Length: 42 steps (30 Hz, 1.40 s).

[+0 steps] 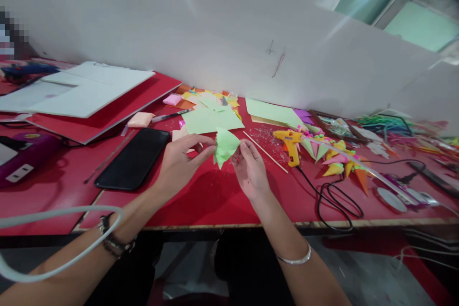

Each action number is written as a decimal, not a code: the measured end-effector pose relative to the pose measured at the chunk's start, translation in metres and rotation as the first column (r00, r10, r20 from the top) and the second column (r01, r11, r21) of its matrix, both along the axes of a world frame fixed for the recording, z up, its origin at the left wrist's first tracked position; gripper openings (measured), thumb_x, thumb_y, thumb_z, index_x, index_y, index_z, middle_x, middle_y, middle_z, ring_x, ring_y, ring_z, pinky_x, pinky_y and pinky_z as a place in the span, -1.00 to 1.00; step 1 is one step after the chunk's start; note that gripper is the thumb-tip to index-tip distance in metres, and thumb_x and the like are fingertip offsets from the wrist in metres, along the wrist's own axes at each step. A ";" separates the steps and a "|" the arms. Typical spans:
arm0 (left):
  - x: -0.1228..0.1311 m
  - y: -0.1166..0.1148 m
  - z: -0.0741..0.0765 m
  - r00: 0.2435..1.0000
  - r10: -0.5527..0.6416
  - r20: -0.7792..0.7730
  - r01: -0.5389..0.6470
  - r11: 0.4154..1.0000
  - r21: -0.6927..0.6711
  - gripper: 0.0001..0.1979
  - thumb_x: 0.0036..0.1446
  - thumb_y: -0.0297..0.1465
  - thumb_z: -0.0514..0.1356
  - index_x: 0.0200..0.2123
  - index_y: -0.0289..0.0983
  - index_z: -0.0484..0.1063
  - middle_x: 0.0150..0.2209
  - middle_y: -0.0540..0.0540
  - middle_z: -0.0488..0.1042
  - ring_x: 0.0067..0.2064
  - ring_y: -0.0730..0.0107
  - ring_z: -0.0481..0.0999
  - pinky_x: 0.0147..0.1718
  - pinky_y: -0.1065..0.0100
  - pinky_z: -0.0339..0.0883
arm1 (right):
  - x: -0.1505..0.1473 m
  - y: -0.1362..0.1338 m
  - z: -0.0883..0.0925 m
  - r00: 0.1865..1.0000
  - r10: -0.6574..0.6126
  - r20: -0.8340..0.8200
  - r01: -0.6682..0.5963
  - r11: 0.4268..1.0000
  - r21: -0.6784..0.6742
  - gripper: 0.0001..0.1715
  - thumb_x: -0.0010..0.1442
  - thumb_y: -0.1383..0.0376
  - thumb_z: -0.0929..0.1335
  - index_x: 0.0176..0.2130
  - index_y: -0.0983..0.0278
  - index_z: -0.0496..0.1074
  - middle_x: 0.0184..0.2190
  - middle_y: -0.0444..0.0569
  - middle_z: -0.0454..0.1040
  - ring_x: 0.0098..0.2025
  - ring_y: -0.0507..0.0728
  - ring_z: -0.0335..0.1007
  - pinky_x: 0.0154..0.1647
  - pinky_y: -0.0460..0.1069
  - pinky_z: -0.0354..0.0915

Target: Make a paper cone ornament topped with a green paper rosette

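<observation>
Between my two hands is a small light-green piece of cut paper [225,146] with pointed, layered edges, held up over the red table [211,205]. My left hand [182,158] pinches its left edge between thumb and forefinger. The fingers of my right hand [253,167] close on its right side. Just behind the piece lie green paper sheets [211,119]. A thin wooden stick [267,153] rests to the right of my right hand. Left of my left hand lies a black phone [134,158].
A yellow glue gun [289,144] with a looping black cord [333,201] lies right, beside colourful paper cones [335,167]. White boards [82,88] are stacked at the left, near a purple power strip [27,155]. A white cable [60,208] arcs across the lower left. Behind stands a white partition [201,33].
</observation>
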<state>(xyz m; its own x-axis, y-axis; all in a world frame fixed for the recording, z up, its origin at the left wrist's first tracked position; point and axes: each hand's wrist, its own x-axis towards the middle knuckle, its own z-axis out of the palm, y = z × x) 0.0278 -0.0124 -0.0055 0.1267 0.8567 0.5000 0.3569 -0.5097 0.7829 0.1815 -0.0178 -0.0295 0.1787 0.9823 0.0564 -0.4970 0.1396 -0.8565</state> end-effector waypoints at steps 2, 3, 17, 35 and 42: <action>0.000 0.001 0.001 1.000 0.000 0.019 0.000 0.999 -0.034 -0.86 0.03 -0.32 0.16 -0.36 -0.24 0.44 -0.40 0.00 0.48 -0.44 0.48 0.37 -0.44 0.44 0.28 | 0.000 0.000 0.001 0.998 -0.008 -0.056 0.007 1.000 -0.019 -0.86 -0.03 0.25 0.38 -0.39 0.20 0.34 -0.49 -0.23 0.34 -0.47 -0.07 0.29 -0.42 -0.14 0.27; 0.001 0.001 0.001 0.999 0.001 0.033 0.001 0.999 -0.044 -0.86 0.02 -0.32 0.17 -0.37 -0.25 0.44 -0.41 0.00 0.47 -0.44 0.49 0.36 -0.43 0.44 0.27 | 0.000 0.000 0.001 0.996 -0.008 -0.084 0.006 1.000 -0.026 -0.85 -0.05 0.26 0.39 -0.40 0.21 0.35 -0.50 -0.23 0.34 -0.48 -0.07 0.28 -0.43 -0.14 0.26; 0.000 0.005 0.001 0.992 -0.060 0.115 0.075 0.989 -0.130 -0.91 -0.01 -0.37 0.19 -0.42 -0.28 0.42 -0.43 0.01 0.44 -0.46 0.52 0.31 -0.47 0.48 0.21 | 0.000 -0.002 0.002 0.971 0.085 -0.223 -0.092 0.995 -0.022 -0.92 -0.04 0.32 0.41 -0.43 0.23 0.41 -0.51 -0.23 0.35 -0.47 -0.09 0.26 -0.43 -0.19 0.25; -0.001 0.007 -0.001 0.995 -0.057 0.083 0.067 0.990 -0.122 -0.88 -0.02 -0.34 0.18 -0.43 -0.27 0.43 -0.47 0.01 0.42 -0.43 0.48 0.34 -0.47 0.45 0.20 | 0.003 -0.004 0.001 0.988 -0.057 0.144 0.044 0.995 0.094 -0.91 0.04 0.25 0.34 -0.43 0.22 0.34 -0.53 -0.22 0.31 -0.47 -0.05 0.21 -0.40 -0.13 0.18; -0.001 0.006 0.000 0.997 -0.056 0.061 0.063 0.991 -0.116 -0.89 -0.02 -0.34 0.19 -0.44 -0.28 0.43 -0.47 0.00 0.44 -0.42 0.46 0.37 -0.44 0.45 0.21 | 0.001 -0.005 -0.002 0.952 -0.144 0.269 0.102 0.981 0.165 -0.91 0.08 0.24 0.31 -0.40 0.21 0.32 -0.52 -0.22 0.29 -0.46 -0.04 0.20 -0.41 -0.13 0.16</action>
<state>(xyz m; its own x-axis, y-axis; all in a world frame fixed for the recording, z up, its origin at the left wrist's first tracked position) 0.0263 -0.0063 -0.0057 0.1533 0.9018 0.4041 0.2813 -0.4318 0.8570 0.1827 -0.0225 -0.0311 0.2543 0.9306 0.2632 -0.2129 0.3194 -0.9234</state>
